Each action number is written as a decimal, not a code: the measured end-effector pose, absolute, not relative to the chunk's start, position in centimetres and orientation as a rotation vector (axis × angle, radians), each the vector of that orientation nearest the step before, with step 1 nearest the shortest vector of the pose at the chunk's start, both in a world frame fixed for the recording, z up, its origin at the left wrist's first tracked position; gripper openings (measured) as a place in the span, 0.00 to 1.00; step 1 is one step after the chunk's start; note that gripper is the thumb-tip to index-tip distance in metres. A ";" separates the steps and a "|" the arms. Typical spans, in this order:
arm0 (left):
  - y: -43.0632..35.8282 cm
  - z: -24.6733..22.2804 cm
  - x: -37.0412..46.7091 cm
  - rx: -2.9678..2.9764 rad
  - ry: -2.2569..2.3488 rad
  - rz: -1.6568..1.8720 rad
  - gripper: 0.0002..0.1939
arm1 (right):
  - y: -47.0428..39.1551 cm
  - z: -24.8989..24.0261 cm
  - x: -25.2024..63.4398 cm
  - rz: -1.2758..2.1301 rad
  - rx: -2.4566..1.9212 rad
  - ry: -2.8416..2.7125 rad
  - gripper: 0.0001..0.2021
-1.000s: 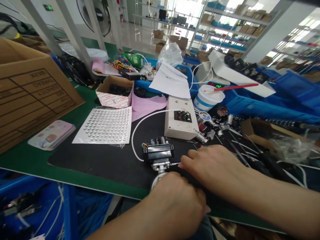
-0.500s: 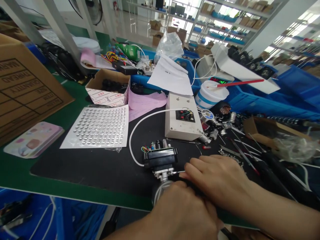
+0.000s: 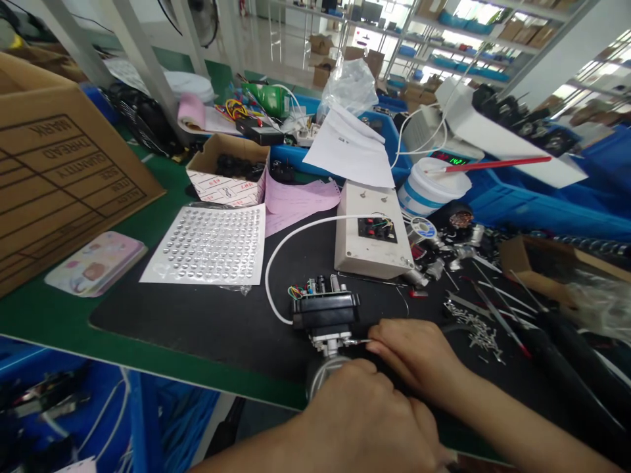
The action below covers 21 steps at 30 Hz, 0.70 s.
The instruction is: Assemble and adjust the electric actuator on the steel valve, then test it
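A black actuator housing [image 3: 326, 311] with an exposed circuit board [image 3: 323, 286] on top sits on a silver metal bracket and stem. Below it is a round metal valve body [image 3: 319, 376], partly covered by my left hand [image 3: 367, 417]. That hand is closed in a fist beside the valve body; what its fingers wrap is hidden. My right hand [image 3: 417, 348] pinches a thin metal tool [image 3: 359, 341], whose shiny end reaches the fitting under the housing. The tool's kind cannot be made out. A white cable [image 3: 270, 269] curves from the housing to a beige control box [image 3: 367, 253].
Left of the actuator lies a sheet of clear round bumpers [image 3: 211, 246]. Small screws [image 3: 476, 332] and long screwdrivers [image 3: 507, 322] lie to the right. A white tub [image 3: 434, 187], a parts carton [image 3: 229, 177] and a large cardboard box [image 3: 64, 177] stand around the black mat [image 3: 197, 335].
The view has shifted, so the bench things appear farther right. My right hand has drawn slightly lower and smaller in view, showing more of the screws. Both hands keep their grip by the valve.
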<state>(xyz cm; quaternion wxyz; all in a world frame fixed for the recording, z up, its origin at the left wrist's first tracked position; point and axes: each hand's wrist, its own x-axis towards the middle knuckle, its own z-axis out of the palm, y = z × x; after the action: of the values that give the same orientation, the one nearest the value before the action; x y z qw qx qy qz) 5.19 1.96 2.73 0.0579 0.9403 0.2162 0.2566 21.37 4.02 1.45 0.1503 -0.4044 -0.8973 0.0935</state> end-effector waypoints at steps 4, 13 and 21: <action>1.5 2.9 4.9 2.797 0.698 0.785 0.17 | 4.0 4.9 22.3 0.131 -1.229 -2.765 0.26; 1.5 2.9 4.9 2.685 0.667 0.615 0.10 | 4.8 10.1 17.4 -0.196 -1.389 -3.101 0.08; 1.6 3.0 5.5 2.665 0.639 0.583 0.05 | 4.3 10.0 16.3 -0.218 -1.278 -3.041 0.09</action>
<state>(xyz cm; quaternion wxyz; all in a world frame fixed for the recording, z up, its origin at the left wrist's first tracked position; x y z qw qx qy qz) 5.53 1.63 3.02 0.1689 0.9375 0.2247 0.2049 16.34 4.29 9.95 -0.0819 -0.3853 -0.9168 -0.0656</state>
